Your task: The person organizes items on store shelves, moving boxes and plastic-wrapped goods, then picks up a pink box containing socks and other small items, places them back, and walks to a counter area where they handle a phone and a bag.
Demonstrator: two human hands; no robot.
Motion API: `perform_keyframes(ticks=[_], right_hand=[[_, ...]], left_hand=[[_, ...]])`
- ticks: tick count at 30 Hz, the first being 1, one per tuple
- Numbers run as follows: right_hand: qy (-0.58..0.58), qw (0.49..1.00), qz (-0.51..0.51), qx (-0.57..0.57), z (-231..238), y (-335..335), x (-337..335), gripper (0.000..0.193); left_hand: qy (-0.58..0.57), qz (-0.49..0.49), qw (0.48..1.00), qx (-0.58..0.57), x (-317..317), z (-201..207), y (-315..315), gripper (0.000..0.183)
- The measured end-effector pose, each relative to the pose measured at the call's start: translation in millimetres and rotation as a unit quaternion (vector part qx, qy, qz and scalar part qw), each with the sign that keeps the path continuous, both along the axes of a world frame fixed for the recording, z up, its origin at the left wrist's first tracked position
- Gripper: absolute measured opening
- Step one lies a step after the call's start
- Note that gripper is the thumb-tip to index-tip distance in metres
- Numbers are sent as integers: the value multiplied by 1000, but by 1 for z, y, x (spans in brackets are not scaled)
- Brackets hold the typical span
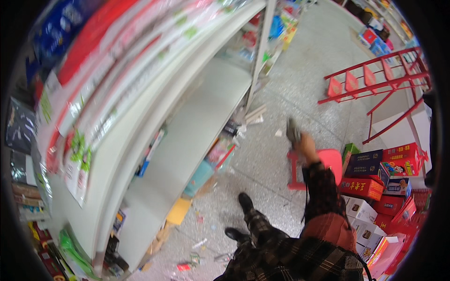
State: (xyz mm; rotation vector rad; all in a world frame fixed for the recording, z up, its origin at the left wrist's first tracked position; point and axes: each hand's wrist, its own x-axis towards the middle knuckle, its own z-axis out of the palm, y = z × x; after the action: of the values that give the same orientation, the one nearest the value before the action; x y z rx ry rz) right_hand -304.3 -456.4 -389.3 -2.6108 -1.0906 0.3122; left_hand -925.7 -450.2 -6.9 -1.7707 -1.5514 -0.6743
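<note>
My right hand [307, 149] reaches out over the floor, its fingers closed round a dark grey, elongated object [294, 131]. Blur hides what kind of thing it is. Just beyond the hand and sleeve stands a low red plastic stool [330, 161], partly covered by my forearm. My left hand is out of view. To the left runs a white shelf unit; its middle shelf board [206, 100] is mostly bare. Plastic-wrapped packages in red, white and green [117, 70] lie in layers along its top.
A red metal stepladder [370, 82] stands at the upper right. Stacked gift boxes and cartons [363, 192] crowd the right side. Paper scraps and litter [199, 243] lie on the grey floor [272, 206] near my feet. A yellow box [179, 210] sits by the shelf's lower edge.
</note>
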Motion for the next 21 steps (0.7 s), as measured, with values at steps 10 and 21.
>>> perform_keyframes(ticks=[10, 21], right_hand=[[212, 854, 84, -468, -2, -357, -104, 40], [316, 926, -174, -108, 37, -362, -111, 54]], left_hand=[[-118, -91, 986, 79, 1, 34, -1, 29], [-298, -319, 900, -5, 86, 5, 62, 21]])
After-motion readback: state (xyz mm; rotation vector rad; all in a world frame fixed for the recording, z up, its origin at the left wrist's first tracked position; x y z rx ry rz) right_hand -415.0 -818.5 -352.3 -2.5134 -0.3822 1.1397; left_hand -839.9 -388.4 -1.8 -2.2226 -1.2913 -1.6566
